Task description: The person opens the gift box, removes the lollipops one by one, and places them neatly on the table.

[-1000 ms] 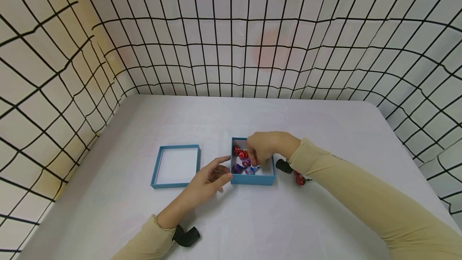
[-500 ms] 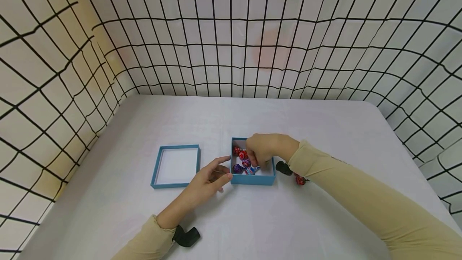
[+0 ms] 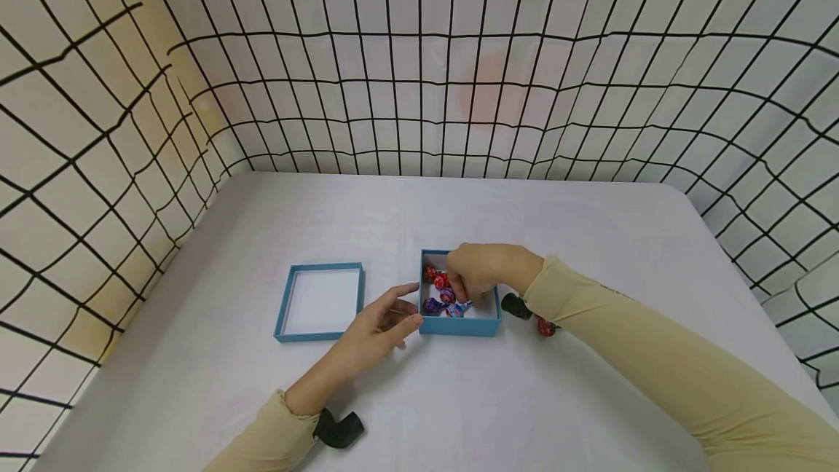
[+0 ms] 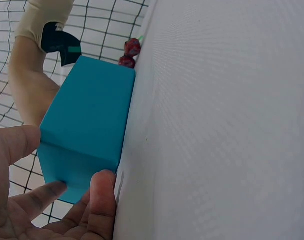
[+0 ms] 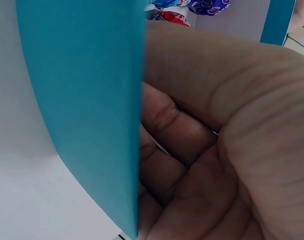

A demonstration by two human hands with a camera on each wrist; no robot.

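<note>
A blue box (image 3: 460,326) stands uncovered on the table, with several wrapped candies (image 3: 447,296) in red, purple and blue along its left part. My left hand (image 3: 375,333) touches the box's left side with fingers loosely extended. In the left wrist view, the thumb (image 4: 22,142) meets the box's edge and the other fingers lie along its side. My right hand (image 3: 477,268) reaches down into the box's right part. Its fingers (image 5: 176,132) are curled in the right wrist view, but the box wall hides their tips, so whether they hold a candy is unseen.
A blue-rimmed lid (image 3: 321,301) with a white inside lies left of the box. Red candies (image 3: 545,326) lie on the table (image 3: 419,217) right of the box, partly covered by the right sleeve. Black grid netting (image 3: 419,57) surrounds the table's back and sides.
Very little differs. My right hand and sleeve have shifted slightly, and the sleeve now covers more of the red candies on the right. The left hand and box stay put.
</note>
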